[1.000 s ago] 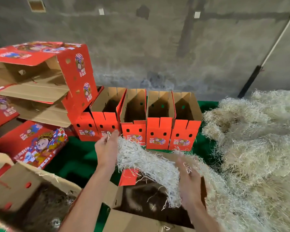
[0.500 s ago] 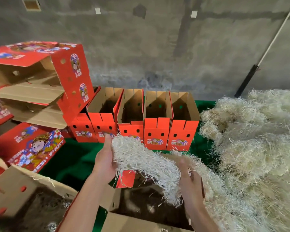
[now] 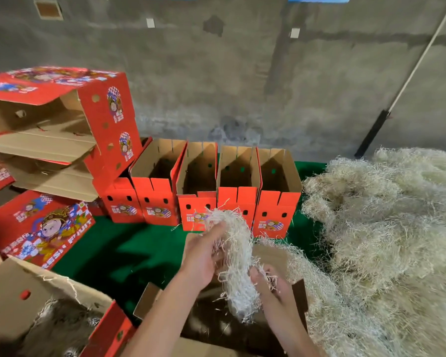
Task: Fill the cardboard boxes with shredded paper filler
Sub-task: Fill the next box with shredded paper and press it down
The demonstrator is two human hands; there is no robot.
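Note:
A wad of pale shredded paper (image 3: 238,264) hangs between my hands above an open cardboard box (image 3: 211,328) at the bottom centre. My left hand (image 3: 204,256) grips the wad's upper end, and my right hand (image 3: 271,287) holds its lower part. A big heap of the same shredded paper (image 3: 386,240) fills the right side. Several open red boxes (image 3: 238,176) stand in a row behind on the green mat. Another open box (image 3: 44,313) with some filler inside sits at the bottom left.
Red printed boxes (image 3: 62,130) are stacked on their sides at the left, with one lying flat (image 3: 39,228) below. A grey concrete wall (image 3: 242,73) runs behind, and a pole (image 3: 407,73) leans on it at right. Green mat (image 3: 119,248) shows between the boxes.
My hands have come closer together, bunching the stretched strip of shredded paper into a compact wad. The left hand moved right towards the box.

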